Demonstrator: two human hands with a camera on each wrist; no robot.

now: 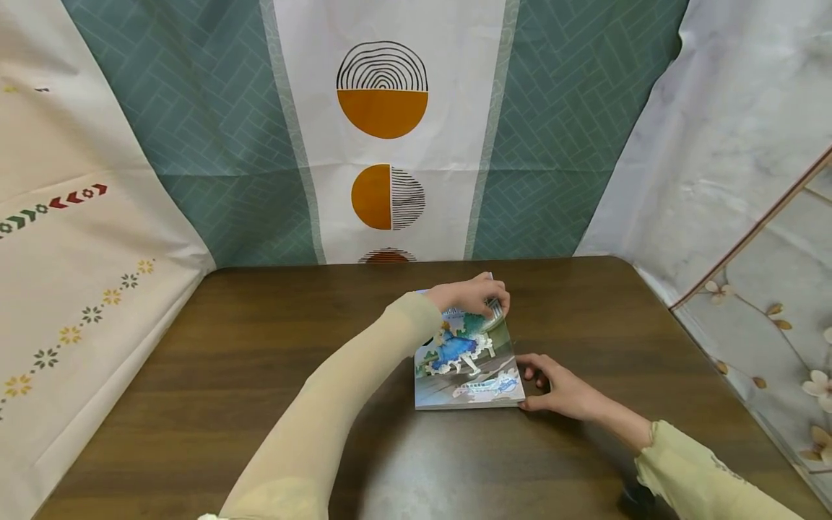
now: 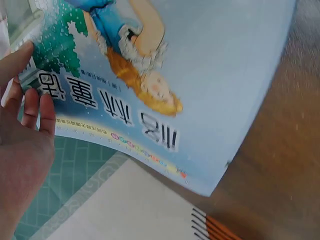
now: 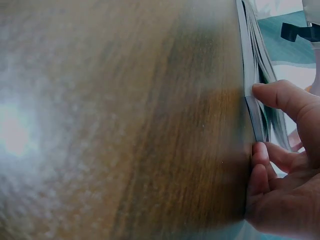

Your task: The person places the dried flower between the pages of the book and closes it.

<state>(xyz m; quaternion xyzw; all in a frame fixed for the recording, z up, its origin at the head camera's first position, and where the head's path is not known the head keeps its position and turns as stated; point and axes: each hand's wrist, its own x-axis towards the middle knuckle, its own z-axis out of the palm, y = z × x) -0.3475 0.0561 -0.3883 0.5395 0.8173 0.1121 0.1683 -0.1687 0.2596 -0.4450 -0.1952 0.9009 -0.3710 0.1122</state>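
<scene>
A picture book (image 1: 458, 357) lies on the table, its cover showing a figure in a blue dress. In the left wrist view the cover (image 2: 210, 65) bends up and carries large dark characters. My left hand (image 1: 477, 295) reaches across the book and pinches its far right corner between thumb and fingers. At the near right corner, my right hand (image 1: 564, 390) holds the book's edge. The right wrist view has its thumb (image 3: 280, 95) against the page edges (image 3: 248, 55), with fingers curled at the corner. The pages there stand slightly fanned apart.
The brown wooden table (image 1: 273, 347) stretches around the book. Behind it hangs a green and white curtain (image 1: 390, 152) with orange circles. Patterned cloths hang at the left (image 1: 84, 238) and right (image 1: 721, 144). A small dark object (image 1: 640, 498) sits by the right sleeve.
</scene>
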